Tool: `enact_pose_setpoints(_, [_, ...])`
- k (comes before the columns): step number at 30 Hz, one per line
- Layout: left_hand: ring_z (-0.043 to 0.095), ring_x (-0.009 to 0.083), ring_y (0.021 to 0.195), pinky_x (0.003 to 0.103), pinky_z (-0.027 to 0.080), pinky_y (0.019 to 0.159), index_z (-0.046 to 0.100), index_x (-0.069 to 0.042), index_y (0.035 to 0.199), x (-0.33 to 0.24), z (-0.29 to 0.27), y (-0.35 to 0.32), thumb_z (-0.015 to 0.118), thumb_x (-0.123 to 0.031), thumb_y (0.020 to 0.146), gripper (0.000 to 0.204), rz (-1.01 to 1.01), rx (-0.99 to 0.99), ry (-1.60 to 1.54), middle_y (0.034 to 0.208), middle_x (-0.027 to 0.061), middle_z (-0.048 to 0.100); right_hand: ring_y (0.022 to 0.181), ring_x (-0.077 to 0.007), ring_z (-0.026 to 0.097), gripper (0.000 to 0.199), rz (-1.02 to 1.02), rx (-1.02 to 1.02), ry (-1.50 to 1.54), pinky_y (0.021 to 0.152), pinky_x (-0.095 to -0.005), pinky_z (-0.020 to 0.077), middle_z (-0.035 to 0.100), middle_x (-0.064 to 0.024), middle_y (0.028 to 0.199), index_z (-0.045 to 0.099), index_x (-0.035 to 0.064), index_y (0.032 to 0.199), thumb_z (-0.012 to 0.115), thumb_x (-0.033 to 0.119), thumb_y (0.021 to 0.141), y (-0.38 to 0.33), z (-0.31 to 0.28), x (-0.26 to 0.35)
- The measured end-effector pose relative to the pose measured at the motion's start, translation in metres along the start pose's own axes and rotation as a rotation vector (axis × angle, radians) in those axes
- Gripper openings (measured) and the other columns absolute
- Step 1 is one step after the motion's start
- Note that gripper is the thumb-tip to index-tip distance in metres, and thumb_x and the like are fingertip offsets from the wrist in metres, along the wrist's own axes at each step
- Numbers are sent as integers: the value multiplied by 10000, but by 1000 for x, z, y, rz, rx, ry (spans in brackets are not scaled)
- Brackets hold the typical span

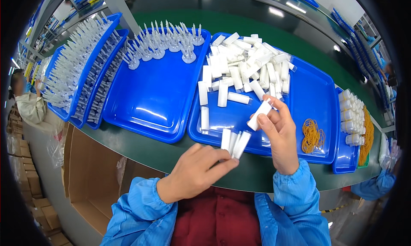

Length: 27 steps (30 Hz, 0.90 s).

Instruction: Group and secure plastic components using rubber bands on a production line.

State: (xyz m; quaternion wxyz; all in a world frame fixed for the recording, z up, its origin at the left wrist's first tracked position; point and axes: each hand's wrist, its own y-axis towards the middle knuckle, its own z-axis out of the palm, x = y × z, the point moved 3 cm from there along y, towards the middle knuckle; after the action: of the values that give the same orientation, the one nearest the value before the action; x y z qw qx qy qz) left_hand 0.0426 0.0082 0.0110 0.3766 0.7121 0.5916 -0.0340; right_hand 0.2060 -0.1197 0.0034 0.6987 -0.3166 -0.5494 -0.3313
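Several short white tubes [241, 144] stand upright in my left hand [196, 171], its fingers closed around their lower ends. Between the thumb and fingers of my right hand [279, 132] is a single tilted white tube [260, 114] with a clear end. Both hands are over the near edge of a blue tray [198, 125]. A loose heap of the same white tubes [250, 60] fills the far part of that tray, with a few lying apart nearer to me.
On the right, a blue tray [314, 92] holds a bundle of yellow rubber bands [313, 136]. Bundled white tubes [352, 117] stand beyond it. To the left, clear plastic stemmed parts [158, 40] stand in another blue tray [145, 105]; stacked trays [81, 75] hold more. An opened cardboard box [87, 173] sits below.
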Motion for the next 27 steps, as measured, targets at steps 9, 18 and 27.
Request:
enact_pose_setpoints(9, [588, 138, 753, 306, 400, 656, 761, -132, 1092, -15, -5, 4, 695, -29, 734, 378, 20, 33, -27, 973, -25, 669, 943, -125, 582, 390, -46, 182, -386, 891, -309, 431, 683, -39, 895, 604, 16, 1310, 681, 140, 949, -4, -4, 2])
enact_pose_setpoints(18, [587, 186, 836, 322, 383, 683, 666, -152, 1195, -2, 0, -11, 902, -145, 647, 597, 73, -320, 99, 1133, 47, 605, 917, -232, 603, 445, -406, 184, -621, 1041, -448, 404, 664, -73, 937, 650, 39, 1263, 786, 128, 849, -39, 11, -1])
enact_pose_setpoints(27, [582, 221, 1171, 370, 509, 937, 349, -5, 1504, -2, 31, 1, 865, -182, 816, 879, -769, -92, -1334, 1420, 145, 468, 1105, -268, 555, 414, -368, 282, -439, 1012, -416, 421, 629, -112, 1204, 692, 74, 1252, 771, 114, 848, -51, 8, 2])
